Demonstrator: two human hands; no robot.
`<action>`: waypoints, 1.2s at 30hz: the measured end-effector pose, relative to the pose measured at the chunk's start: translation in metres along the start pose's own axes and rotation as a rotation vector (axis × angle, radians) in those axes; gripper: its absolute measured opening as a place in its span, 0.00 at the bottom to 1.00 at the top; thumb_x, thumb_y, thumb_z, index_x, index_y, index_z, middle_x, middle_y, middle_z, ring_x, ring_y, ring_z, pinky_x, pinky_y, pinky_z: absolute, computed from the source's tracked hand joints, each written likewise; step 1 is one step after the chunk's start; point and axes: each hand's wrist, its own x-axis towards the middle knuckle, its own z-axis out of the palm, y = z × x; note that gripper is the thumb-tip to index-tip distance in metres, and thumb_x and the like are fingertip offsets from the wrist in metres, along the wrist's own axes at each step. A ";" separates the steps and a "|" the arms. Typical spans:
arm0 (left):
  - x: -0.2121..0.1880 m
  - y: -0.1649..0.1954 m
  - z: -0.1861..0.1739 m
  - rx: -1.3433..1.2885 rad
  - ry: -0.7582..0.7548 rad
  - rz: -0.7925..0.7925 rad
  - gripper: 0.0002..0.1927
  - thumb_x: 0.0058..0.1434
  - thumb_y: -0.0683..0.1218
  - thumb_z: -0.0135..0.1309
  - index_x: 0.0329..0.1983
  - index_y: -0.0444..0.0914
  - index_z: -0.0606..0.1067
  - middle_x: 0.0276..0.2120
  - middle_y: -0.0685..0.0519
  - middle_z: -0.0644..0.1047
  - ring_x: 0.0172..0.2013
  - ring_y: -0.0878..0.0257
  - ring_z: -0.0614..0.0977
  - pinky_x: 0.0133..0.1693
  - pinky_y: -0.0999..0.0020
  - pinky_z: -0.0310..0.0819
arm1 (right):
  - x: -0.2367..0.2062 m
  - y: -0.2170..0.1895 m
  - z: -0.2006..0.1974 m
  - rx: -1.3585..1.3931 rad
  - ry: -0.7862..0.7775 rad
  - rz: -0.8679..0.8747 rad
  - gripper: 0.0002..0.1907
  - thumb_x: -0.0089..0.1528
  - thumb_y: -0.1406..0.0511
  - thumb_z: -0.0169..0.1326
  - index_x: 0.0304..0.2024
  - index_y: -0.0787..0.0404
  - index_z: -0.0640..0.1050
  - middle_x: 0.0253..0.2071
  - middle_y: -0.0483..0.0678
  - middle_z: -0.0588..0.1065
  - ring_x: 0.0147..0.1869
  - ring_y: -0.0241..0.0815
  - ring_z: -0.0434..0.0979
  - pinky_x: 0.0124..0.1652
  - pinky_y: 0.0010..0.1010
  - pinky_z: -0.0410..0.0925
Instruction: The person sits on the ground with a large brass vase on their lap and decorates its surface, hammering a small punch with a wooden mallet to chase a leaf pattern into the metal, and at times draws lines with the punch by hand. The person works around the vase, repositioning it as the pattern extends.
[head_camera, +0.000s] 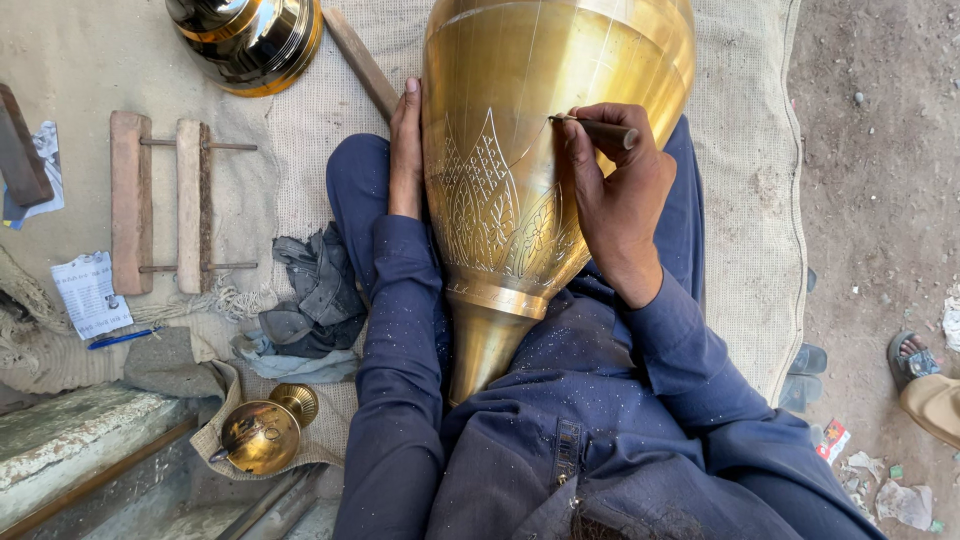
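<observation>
A large brass vessel (560, 90) lies across my lap, its narrow neck pointing toward me. Engraved leaf and lattice patterns cover its lower body. My left hand (405, 150) lies flat against the vessel's left side, steadying it. My right hand (615, 190) rests on the right side and grips a thin engraving tool (595, 126) with a dark handle. The tool's tip touches the brass just right of the engraved pattern. Both arms are in dark blue sleeves.
A second brass pot (250, 40) stands at the top left, a small brass piece (262, 432) at the lower left. A wooden frame (160, 205), grey rags (315, 295), papers and a blue pen (120, 338) lie on the mat. Another person's sandalled foot (912, 358) shows at the right.
</observation>
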 end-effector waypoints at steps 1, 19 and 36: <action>0.000 0.000 0.000 0.017 0.001 0.005 0.49 0.63 0.75 0.42 0.69 0.30 0.65 0.58 0.34 0.76 0.56 0.49 0.83 0.53 0.58 0.84 | 0.000 -0.001 0.000 -0.013 0.003 -0.003 0.08 0.72 0.69 0.59 0.47 0.70 0.75 0.45 0.54 0.84 0.53 0.42 0.87 0.52 0.28 0.77; 0.001 -0.006 -0.002 0.060 0.019 0.004 0.48 0.64 0.75 0.41 0.69 0.30 0.66 0.57 0.35 0.77 0.56 0.50 0.83 0.53 0.59 0.83 | 0.001 0.004 -0.021 -0.001 -0.163 0.026 0.07 0.71 0.72 0.59 0.48 0.70 0.74 0.48 0.55 0.83 0.56 0.44 0.86 0.56 0.31 0.77; 0.000 -0.002 -0.002 0.052 -0.006 0.026 0.51 0.64 0.76 0.41 0.71 0.29 0.63 0.62 0.33 0.74 0.60 0.47 0.80 0.57 0.56 0.81 | -0.002 0.008 -0.031 0.038 -0.243 0.034 0.08 0.70 0.72 0.59 0.49 0.70 0.74 0.49 0.55 0.83 0.56 0.43 0.85 0.55 0.30 0.77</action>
